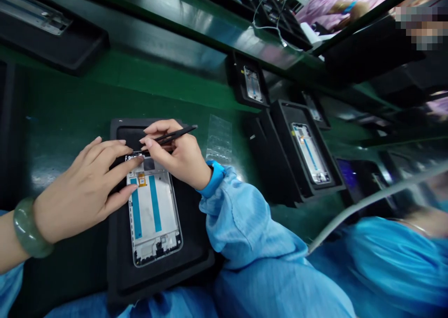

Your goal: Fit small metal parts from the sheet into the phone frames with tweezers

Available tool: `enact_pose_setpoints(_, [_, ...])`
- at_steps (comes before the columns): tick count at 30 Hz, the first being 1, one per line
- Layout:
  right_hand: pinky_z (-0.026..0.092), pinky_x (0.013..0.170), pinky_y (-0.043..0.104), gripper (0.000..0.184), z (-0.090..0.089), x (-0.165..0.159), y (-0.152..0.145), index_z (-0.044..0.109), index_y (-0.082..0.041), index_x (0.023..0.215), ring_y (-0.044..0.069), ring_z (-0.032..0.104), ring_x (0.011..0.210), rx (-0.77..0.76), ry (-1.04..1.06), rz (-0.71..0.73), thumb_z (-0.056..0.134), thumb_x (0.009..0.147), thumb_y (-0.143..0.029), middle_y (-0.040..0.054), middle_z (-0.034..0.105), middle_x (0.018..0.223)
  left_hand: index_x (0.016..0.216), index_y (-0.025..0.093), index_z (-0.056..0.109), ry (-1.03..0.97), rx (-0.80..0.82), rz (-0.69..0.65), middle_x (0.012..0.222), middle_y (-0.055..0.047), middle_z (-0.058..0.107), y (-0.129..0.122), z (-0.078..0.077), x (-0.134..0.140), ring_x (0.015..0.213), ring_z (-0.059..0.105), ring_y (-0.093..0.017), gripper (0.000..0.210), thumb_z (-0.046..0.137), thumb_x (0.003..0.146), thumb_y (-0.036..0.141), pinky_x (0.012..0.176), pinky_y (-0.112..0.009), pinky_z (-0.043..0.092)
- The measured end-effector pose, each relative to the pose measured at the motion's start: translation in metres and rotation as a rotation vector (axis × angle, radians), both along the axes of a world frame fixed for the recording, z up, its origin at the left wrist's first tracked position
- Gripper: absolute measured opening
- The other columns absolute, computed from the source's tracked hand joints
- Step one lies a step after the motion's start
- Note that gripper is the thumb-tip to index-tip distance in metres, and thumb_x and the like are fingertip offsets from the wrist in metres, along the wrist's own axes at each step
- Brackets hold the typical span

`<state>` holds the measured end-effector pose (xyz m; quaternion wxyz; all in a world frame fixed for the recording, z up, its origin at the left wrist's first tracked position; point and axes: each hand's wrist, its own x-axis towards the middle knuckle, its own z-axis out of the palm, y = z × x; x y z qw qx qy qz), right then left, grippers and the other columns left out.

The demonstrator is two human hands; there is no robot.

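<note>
A phone frame (164,215) with two blue adhesive strips and a small orange flex piece (142,180) lies in a black foam tray (196,243) before me. My left hand (91,183), a green bangle at its wrist, rests with fingers stretched over the frame's upper left edge. Its fingertips touch the frame near the top. Pinched in my right hand (178,155) is a black pen-like tool (178,134), slanting up to the right. The tool's working tip is hidden behind my fingers at the frame's top edge.
Beside my right forearm lies a clear plastic sheet (219,138). Stacked black trays (280,155) with another phone frame (311,154) stand to the right. One more tray (87,52) sits at upper left. A co-worker's blue sleeve (395,257) shows at lower right.
</note>
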<state>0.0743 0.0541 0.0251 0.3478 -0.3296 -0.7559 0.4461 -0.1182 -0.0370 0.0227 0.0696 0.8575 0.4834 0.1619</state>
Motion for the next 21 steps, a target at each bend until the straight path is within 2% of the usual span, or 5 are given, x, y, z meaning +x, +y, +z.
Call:
enact_pose_setpoints(6, [0.055, 0.079, 0.022, 0.014, 0.0036, -0.0023, -0.0009, 0.057, -0.018, 0.101, 0.011, 0.067, 0.087, 0.099, -0.048, 0.013, 0.055, 0.089, -0.025, 0.0017, 0.066, 0.096, 0.130, 0.014, 0.053, -0.015, -0.004, -0.009, 0.130, -0.017, 0.050, 0.0003, 0.0011, -0.0001, 0.130, 0.043, -0.034, 0.047, 0.043, 0.093, 0.040, 0.113, -0.058, 0.030])
enact_pose_setpoints(14, [0.056, 0.078, 0.023, 0.016, 0.0028, -0.0043, 0.0004, 0.057, -0.018, 0.103, 0.012, 0.067, 0.088, 0.138, -0.086, 0.031, 0.054, 0.090, -0.026, 0.0019, 0.066, 0.098, 0.132, 0.012, 0.050, -0.022, 0.005, -0.010, 0.131, -0.018, 0.048, 0.0013, 0.0000, 0.0000, 0.130, 0.041, -0.035, 0.050, 0.042, 0.093, 0.042, 0.109, -0.056, 0.035])
enact_pose_setpoints(21, [0.056, 0.075, 0.022, 0.016, 0.0056, -0.0024, -0.0012, 0.056, -0.018, 0.102, 0.011, 0.067, 0.083, 0.131, -0.122, -0.031, 0.054, 0.089, -0.026, 0.0012, 0.067, 0.095, 0.133, 0.012, 0.050, -0.018, -0.011, -0.013, 0.130, -0.017, 0.050, 0.0020, 0.0005, -0.0017, 0.128, 0.045, -0.034, 0.051, 0.042, 0.092, 0.042, 0.113, -0.059, 0.028])
